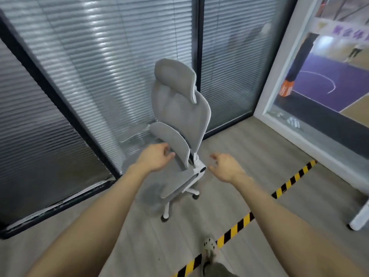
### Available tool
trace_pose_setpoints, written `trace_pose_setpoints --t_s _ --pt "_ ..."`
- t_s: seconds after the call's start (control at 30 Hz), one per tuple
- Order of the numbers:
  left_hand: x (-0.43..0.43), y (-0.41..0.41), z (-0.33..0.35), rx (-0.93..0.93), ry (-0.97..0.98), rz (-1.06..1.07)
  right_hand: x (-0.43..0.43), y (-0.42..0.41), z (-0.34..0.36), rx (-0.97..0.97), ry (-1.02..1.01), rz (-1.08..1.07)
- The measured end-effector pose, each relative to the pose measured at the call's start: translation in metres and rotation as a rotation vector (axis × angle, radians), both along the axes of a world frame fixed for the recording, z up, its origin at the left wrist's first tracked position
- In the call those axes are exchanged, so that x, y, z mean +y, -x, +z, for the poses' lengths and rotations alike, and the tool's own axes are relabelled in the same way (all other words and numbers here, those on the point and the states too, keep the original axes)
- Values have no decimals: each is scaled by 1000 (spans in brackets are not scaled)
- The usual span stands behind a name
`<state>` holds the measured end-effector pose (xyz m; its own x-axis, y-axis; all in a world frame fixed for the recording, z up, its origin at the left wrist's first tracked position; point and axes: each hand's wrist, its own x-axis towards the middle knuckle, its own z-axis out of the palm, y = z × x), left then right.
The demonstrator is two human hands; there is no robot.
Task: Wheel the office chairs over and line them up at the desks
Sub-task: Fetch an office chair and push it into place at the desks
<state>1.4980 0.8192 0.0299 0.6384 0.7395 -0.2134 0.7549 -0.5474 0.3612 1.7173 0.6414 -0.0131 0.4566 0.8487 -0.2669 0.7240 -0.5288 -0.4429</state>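
A grey fabric office chair on white castors stands beside the blind-covered glass wall; left grip and right grip hover near its back, fingers relaxed, holding nothing.

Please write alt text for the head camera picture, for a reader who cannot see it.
A person's left hand and right hand, both open, reach toward a grey office chair with a headrest; neither grips it. The chair stands before a glass wall with closed blinds. Yellow-and-black tape crosses the floor on the right.
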Motion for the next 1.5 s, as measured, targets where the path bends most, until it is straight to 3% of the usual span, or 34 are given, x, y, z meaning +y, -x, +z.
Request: trace_pose_setpoints --t_s 0.3,0.5,0.67,0.77,0.93,1.5 --pt "113 -161 27 -212 82 93 190 -116 0 11 -273 -156" --pt "155 -210 34 -251 10 118 250 -157 -31 197 -133 -270" --pt "179 -229 37 -324 56 114 248 -155 -49 155 -89 -302" --pt "185 -237 36 -315 81 111 237 -134 -51 139 -89 -346" --pt "187 -223 26 -304 -59 22 210 -85 -65 105 -120 -456" --pt "76 -66 36 -314 7 -647 82 205 -60 174 -270 -1063"
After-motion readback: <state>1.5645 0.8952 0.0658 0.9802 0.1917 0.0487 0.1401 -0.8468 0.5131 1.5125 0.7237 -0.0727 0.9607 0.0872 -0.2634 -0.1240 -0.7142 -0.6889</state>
